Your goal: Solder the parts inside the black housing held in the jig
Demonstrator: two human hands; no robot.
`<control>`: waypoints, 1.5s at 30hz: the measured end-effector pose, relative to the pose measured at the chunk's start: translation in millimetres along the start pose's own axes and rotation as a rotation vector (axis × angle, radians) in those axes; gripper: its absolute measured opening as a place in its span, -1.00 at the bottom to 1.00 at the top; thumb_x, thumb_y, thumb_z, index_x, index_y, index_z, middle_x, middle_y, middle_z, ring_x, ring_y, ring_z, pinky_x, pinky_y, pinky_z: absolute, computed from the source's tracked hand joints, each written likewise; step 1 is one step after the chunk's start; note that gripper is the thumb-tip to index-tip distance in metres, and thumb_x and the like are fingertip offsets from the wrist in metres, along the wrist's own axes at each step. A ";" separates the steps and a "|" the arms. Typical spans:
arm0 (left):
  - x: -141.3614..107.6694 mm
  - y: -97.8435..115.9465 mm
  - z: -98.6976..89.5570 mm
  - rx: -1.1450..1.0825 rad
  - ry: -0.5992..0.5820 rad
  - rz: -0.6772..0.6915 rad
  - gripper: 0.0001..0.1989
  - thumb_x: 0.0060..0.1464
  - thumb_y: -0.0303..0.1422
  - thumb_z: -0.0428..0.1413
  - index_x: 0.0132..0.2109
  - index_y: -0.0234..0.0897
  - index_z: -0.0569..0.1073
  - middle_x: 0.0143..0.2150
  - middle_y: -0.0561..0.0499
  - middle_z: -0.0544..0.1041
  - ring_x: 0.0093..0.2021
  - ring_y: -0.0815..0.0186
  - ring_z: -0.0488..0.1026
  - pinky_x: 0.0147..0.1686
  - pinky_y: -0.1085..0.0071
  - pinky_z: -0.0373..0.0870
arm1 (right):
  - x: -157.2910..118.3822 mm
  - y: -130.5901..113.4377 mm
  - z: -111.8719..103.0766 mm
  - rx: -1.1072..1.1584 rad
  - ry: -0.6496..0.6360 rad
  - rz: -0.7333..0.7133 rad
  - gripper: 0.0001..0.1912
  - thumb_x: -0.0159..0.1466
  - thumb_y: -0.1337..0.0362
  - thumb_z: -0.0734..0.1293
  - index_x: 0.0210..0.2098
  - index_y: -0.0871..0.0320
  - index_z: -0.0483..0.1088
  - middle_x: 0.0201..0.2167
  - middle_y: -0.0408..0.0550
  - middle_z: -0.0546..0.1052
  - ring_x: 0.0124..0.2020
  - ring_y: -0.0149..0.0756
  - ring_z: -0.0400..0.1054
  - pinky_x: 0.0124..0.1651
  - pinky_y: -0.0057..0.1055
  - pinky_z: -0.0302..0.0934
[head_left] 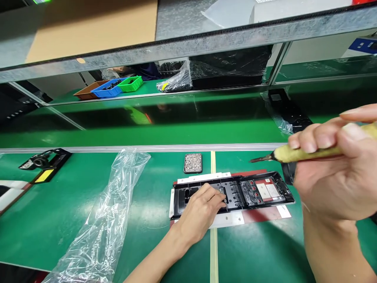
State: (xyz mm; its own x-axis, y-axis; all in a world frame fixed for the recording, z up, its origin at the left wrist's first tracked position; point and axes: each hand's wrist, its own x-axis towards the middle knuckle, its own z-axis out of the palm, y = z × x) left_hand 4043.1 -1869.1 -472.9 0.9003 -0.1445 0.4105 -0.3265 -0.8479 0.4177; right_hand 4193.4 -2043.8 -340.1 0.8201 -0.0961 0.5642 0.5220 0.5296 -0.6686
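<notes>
While bare left hand is resting fingertips inside long black plastic housing, center-right of frame, bare right hand is holding yellow-handled tool with dark narrow tip at right edge. Right grip closing around handle; left grip partly hidden, cannot tell whether pinching anything. Housing lying open on red-and-white flat fixture, on green tabletop. Small black square tray of speckled bits sitting just above housing; crumpled clear plastic bag lying lower left.
</notes>
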 end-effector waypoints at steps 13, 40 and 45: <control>-15.8 2.9 7.7 0.202 0.029 0.141 -0.69 0.35 -0.65 0.08 0.17 -0.44 0.49 -0.10 -0.17 0.54 -0.08 0.07 0.46 -0.18 0.13 0.61 | -46.5 15.1 27.9 0.089 -0.220 0.321 -0.60 0.46 0.13 0.36 -0.47 0.11 0.27 -0.71 -0.29 0.17 -0.73 -0.48 0.00 -0.68 -0.51 0.07; -38.5 -33.5 -27.3 -0.037 0.660 -0.112 -0.65 0.31 -0.67 0.18 0.13 -0.23 0.58 -0.24 0.00 0.59 -0.17 0.26 0.42 -0.12 0.25 0.46 | -72.5 32.1 32.1 -0.032 -0.380 0.487 -0.53 0.43 0.08 0.37 -0.52 0.11 0.20 -0.71 -0.27 0.15 -0.71 -0.48 -0.01 -0.68 -0.50 0.06; -39.7 -35.8 -27.6 -0.041 0.661 -0.122 -0.66 0.33 -0.66 0.18 0.13 -0.23 0.58 -0.25 -0.01 0.59 -0.16 0.25 0.41 -0.12 0.25 0.46 | -74.8 31.4 32.6 -0.032 -0.395 0.479 -0.53 0.43 0.10 0.37 -0.52 0.11 0.18 -0.71 -0.28 0.15 -0.70 -0.47 -0.01 -0.67 -0.50 0.06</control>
State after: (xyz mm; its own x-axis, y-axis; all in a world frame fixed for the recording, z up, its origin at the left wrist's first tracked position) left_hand 4011.1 -1818.9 -481.8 0.5704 0.3048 0.7627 -0.2562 -0.8162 0.5178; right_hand 4140.7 -1992.5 -387.5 0.8195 0.4681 0.3306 0.1295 0.4107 -0.9025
